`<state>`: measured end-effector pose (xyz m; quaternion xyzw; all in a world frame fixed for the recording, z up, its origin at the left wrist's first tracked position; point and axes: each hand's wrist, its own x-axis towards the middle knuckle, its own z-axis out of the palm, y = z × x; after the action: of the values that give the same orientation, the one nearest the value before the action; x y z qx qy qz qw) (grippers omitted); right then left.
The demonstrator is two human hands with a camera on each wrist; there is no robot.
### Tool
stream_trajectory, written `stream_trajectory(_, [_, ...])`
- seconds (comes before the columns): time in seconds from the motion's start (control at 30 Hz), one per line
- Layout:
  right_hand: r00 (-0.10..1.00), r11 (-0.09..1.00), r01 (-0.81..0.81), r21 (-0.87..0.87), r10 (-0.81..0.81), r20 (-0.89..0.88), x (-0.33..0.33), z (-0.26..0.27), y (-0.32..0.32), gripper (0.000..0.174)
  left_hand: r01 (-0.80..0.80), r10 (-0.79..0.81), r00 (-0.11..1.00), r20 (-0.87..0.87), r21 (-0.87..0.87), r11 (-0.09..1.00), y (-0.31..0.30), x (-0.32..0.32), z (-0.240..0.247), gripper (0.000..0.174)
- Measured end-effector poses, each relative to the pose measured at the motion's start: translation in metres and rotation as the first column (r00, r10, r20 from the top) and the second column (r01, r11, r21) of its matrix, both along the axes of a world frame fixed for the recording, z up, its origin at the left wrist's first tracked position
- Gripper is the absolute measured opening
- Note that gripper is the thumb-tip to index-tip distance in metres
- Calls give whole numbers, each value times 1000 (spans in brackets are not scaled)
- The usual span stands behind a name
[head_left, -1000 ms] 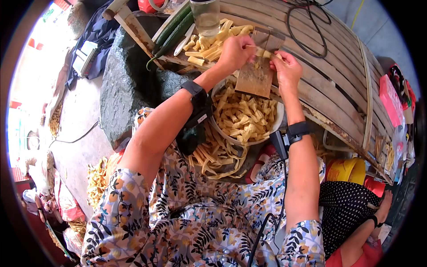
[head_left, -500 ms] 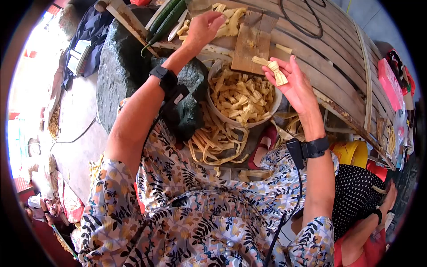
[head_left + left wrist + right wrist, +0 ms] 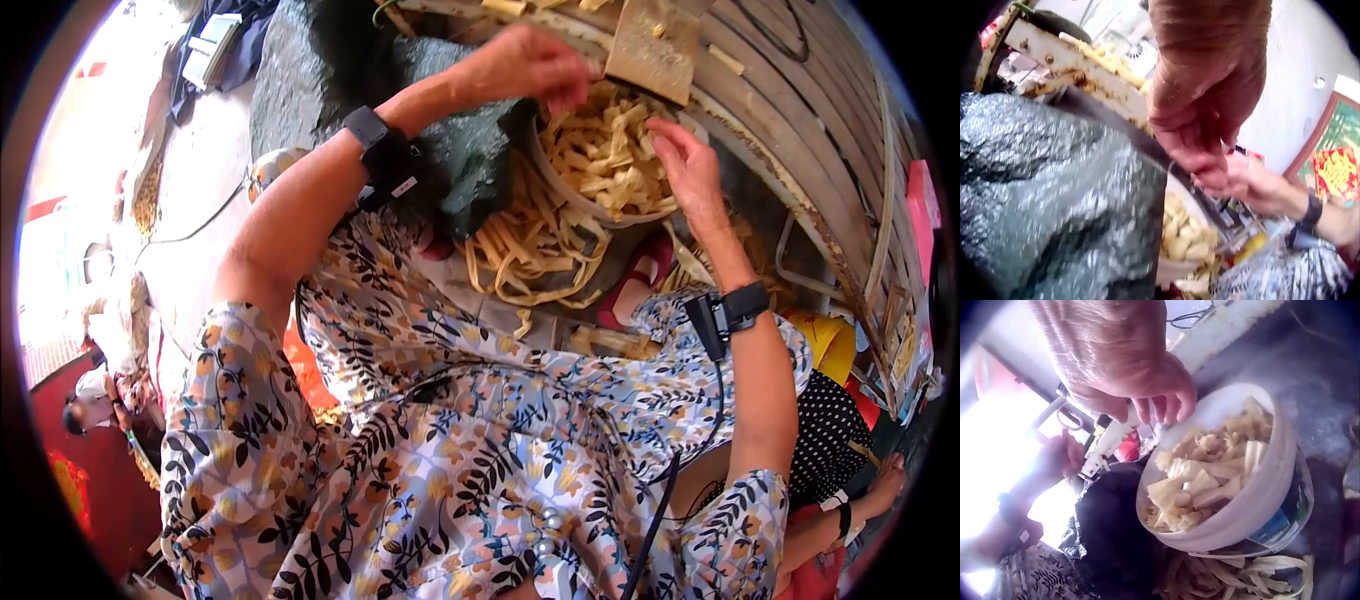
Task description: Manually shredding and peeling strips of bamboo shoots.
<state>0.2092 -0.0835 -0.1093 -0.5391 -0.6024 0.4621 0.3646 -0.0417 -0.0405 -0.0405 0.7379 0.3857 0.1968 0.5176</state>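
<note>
Now, the knots [image 3: 600, 160]: pale, soft and light by the look of them, heaped loose in the bowl [image 3: 1254, 519]. Best pinched across the tied middle, I'd say, as the ends look floppy. The right hand [image 3: 688, 170] hovers over the bowl's right side, fingers loosely curled and empty. The left hand [image 3: 525, 65] hangs at its left rim, fingers drooping, nothing in them. A board [image 3: 655, 40] overhangs beyond the bowl, a black bag [image 3: 470, 170] crowds its left, and strips [image 3: 525, 250] spill below. The open room is straight up.

Bright daylight, glare at the left, fisheye-curved edges, both wrist views blurred.
</note>
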Motion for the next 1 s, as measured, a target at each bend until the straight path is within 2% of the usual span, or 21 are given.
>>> stream_trajectory(0.03, [991, 995, -66, 77, 57, 121, -4, 6, -1, 27, 137, -146, 986, -77, -111, 984, -8, 4, -8, 28])
stream_trajectory(0.07, [989, 986, -101, 133, 85, 124, -8, 16, -4, 20, 278, -298, 950, -94, -180, 944, -18, 5, -26, 26])
stream_trajectory(0.1, [991, 991, -109, 74, 115, -74, -10, 12, -1, 18, 411, -444, 891, -98, -244, 878, -29, 5, -52, 23])
stream_trajectory(0.13, [988, 992, -127, 11, 128, -84, -12, 18, 0, 18, 428, -459, 866, -198, -181, 885, -39, 5, -80, 20])
stream_trajectory(0.17, [986, 988, -143, -52, 138, -93, -14, 25, 1, 18, 453, -466, 833, -297, -117, 884, -49, 6, -106, 17])
stream_trajectory(0.2, [983, 987, -152, -56, 145, -115, -17, 25, 1, 18, 545, -472, 733, -489, 7, 838, -57, 9, -129, 15])
stream_trajectory(0.27, [975, 984, -169, -52, 160, -156, -21, 26, 0, 19, 744, -327, 486, -811, 187, 641, -69, 15, -159, 14])
stream_trajectory(0.37, [967, 973, -228, -13, 225, -120, -22, 24, -3, 19, 758, -383, 435, -815, 101, 645, -74, 9, -144, 17])
stream_trajectory(0.4, [955, 961, -276, -26, 271, -123, -19, 26, -3, 18, 689, -394, 512, -763, 92, 719, -76, -2, -154, 15])
stream_trajectory(0.5, [962, 962, -267, -53, 263, -66, -15, 28, -5, 18, 850, -230, 120, -966, -20, 527, -102, -24, -200, 15])
stream_trajectory(0.53, [957, 955, -289, -67, 288, -27, -16, 33, -6, 16, 871, -199, -3, -980, -100, 481, -113, -32, -250, 23])
stream_trajectory(0.63, [951, 950, -309, -47, 308, -28, -22, 45, -7, 15, 696, -231, 58, -971, -127, 707, -110, -15, -206, 20])
stream_trajectory(0.73, [945, 947, -322, -7, 321, -61, -29, 49, -7, 15, 493, -218, 423, -880, 22, 870, -111, -28, -219, 19])
stream_trajectory(0.8, [942, 943, -334, 14, 334, -29, -31, 51, -5, 14, 391, -147, 560, -815, 103, 915, -114, -31, -222, 20])
stream_trajectory(0.9, [945, 945, -323, 45, 325, -37, -32, 49, -5, 14, 437, -93, 479, -873, 145, 888, -114, -26, -216, 25])
stream_trajectory(0.97, [943, 944, -330, 24, 331, -30, -32, 46, -2, 14, 802, 98, 72, -993, 116, 586, -113, -25, -221, 29])
stream_trajectory(1.0, [943, 943, -332, 8, 332, -26, -32, 45, -2, 14, 822, 149, 208, -967, 255, 509, -104, -39, -233, 30])
